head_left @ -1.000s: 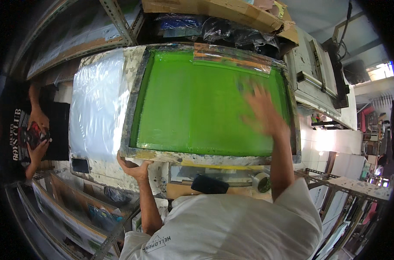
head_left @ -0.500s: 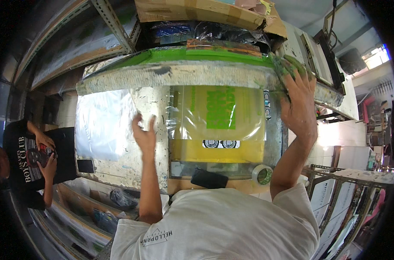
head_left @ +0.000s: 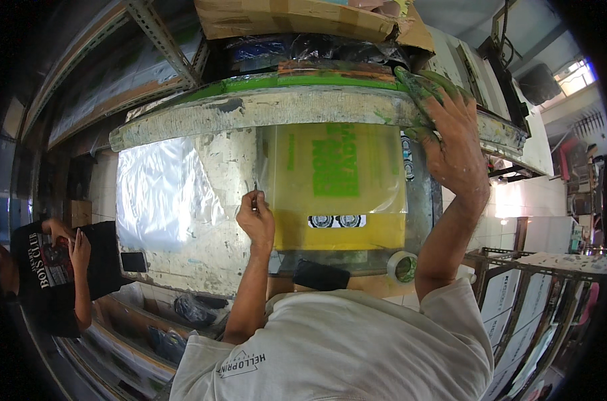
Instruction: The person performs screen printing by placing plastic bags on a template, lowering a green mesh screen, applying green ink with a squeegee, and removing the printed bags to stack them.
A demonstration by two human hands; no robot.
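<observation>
My right hand (head_left: 456, 144), green paint on its fingers, grips the right end of a thick, paint-crusted screen-printing frame (head_left: 250, 109). The frame is tilted up, with green ink along its far side. Below it, a clear plastic sheet (head_left: 357, 180) printed with a green design lies over a yellow board (head_left: 340, 240). At the sheet's left edge, my left hand (head_left: 256, 220) is closed in a pinch, seemingly on that edge; the fingertips partly hide the contact. Left of this hand lies a pile of clear plastic sheets (head_left: 160, 194) on the worn white tabletop (head_left: 226, 160).
On the near table edge are a black phone (head_left: 322, 275) and a roll of tape (head_left: 402, 267). Another phone (head_left: 133, 261) lies at the left corner. A person in a black shirt (head_left: 99, 250) stands at far left. A cardboard box (head_left: 303, 21) sits behind the frame; metal racks (head_left: 510, 294) flank the table.
My left hand has moved right from near the pile to the printed sheet's left edge, and its fingers have closed. My right hand stays on the frame. The sheet shows less glare.
</observation>
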